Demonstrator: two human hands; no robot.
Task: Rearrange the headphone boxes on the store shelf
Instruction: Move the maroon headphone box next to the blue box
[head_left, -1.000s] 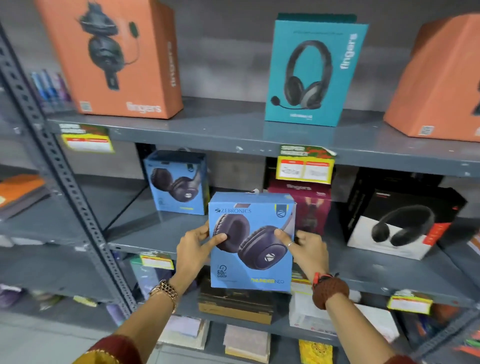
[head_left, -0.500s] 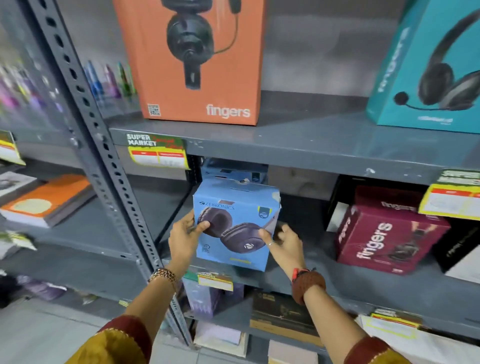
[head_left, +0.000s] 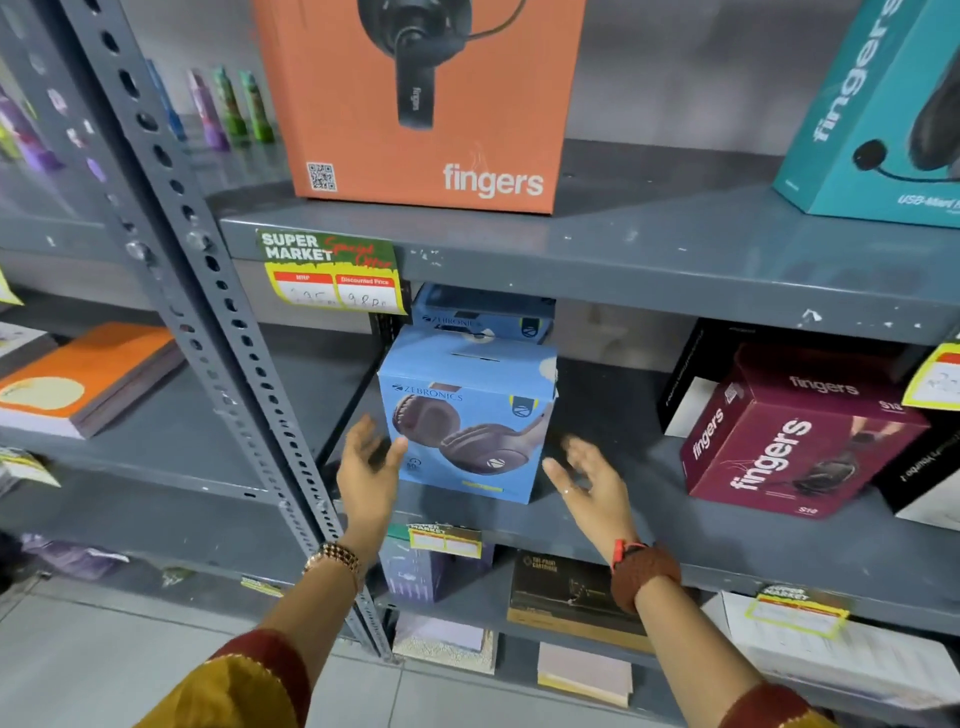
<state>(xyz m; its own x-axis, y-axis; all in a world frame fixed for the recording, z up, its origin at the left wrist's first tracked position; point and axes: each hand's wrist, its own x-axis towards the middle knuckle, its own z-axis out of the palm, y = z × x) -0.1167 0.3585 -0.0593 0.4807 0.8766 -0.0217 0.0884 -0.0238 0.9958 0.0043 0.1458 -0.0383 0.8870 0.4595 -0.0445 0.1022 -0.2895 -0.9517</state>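
A blue Zebronics headphone box (head_left: 467, 415) stands upright on the middle grey shelf (head_left: 623, 514), near its left end. A second blue Zebronics box (head_left: 483, 314) stands right behind it, mostly hidden. My left hand (head_left: 369, 467) is open just left of the front box, its thumb at the box's lower left edge. Just right of the box, my right hand (head_left: 587, 478) is open with fingers spread and is not touching it.
A maroon fingers box (head_left: 789, 441) and a black-and-white box (head_left: 691, 395) sit to the right on the same shelf. On the shelf above stand an orange box (head_left: 426, 104) and a teal box (head_left: 883, 114). A perforated upright post (head_left: 208, 291) borders the left.
Both hands carried the blue box left and back onto the shelf in front of the other blue box, then let go of it. The view moved closer and left.
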